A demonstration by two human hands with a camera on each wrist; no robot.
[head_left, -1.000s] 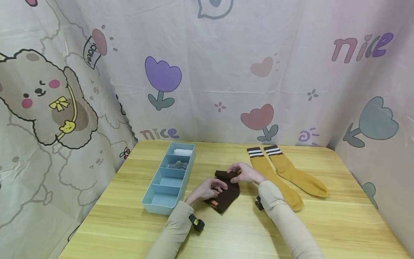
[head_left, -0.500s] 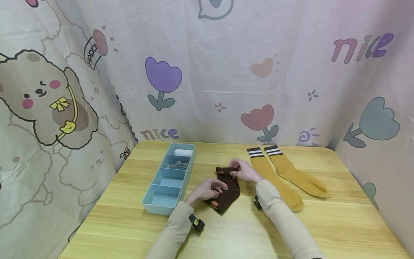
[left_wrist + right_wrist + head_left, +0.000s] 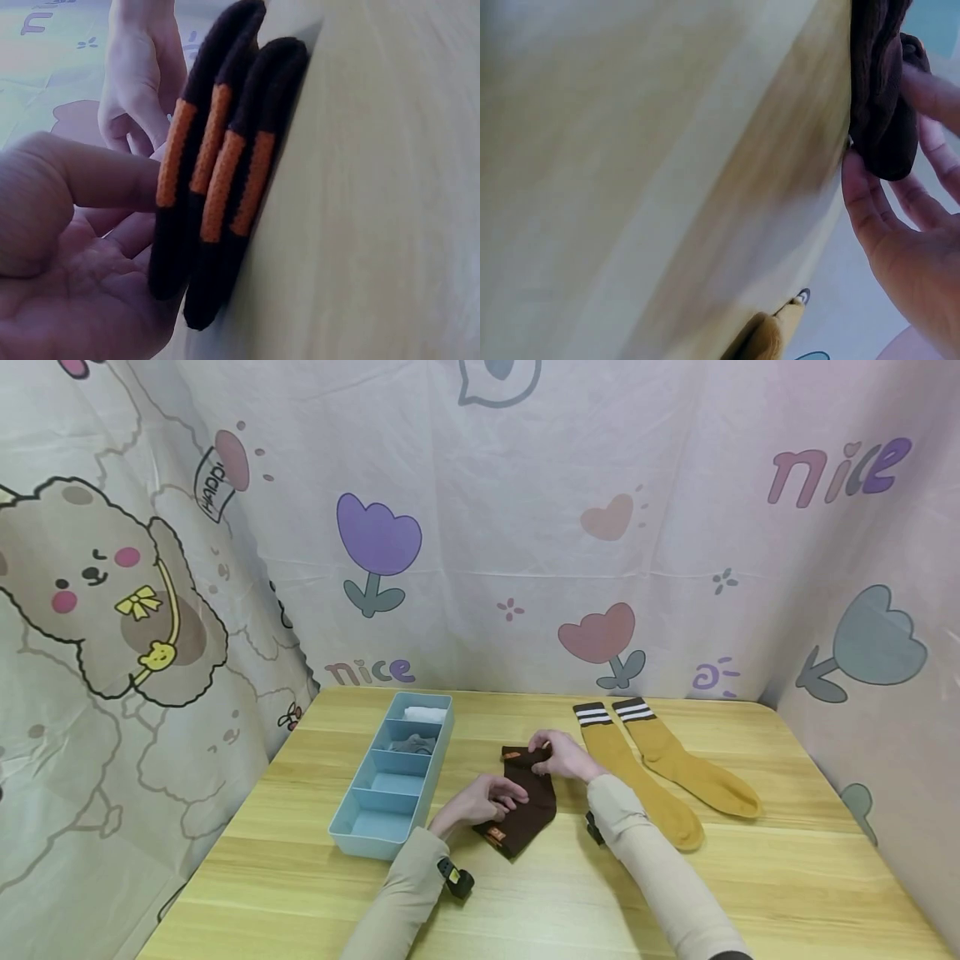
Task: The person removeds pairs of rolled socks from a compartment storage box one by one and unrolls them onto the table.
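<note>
Brown socks (image 3: 525, 802), a stacked pair with orange bands near the cuffs, are laid flat on the wooden table (image 3: 570, 902), just right of the blue divided organizer (image 3: 360, 839) and left of the two mustard socks (image 3: 667, 768). The near part of the pair is pressed down by the left hand (image 3: 480, 799), fingers loosely bent and resting on top of the fabric; in the left wrist view the thumb (image 3: 105, 176) is seen touching the edge of the upper sock beside an orange band, with no closed grasp on it. The far end of the pair is pinched by the right hand (image 3: 562, 756); in the right wrist view the fingers (image 3: 930, 90) and thumb are seen curled about a bunched fold of brown fabric at the table surface. The two hands are set near each other, apart. White and grey items are noted in the two far compartments of the organizer. Mustard socks are laid side by side, striped cuffs toward the patterned backdrop (image 3: 525, 527).
</note>
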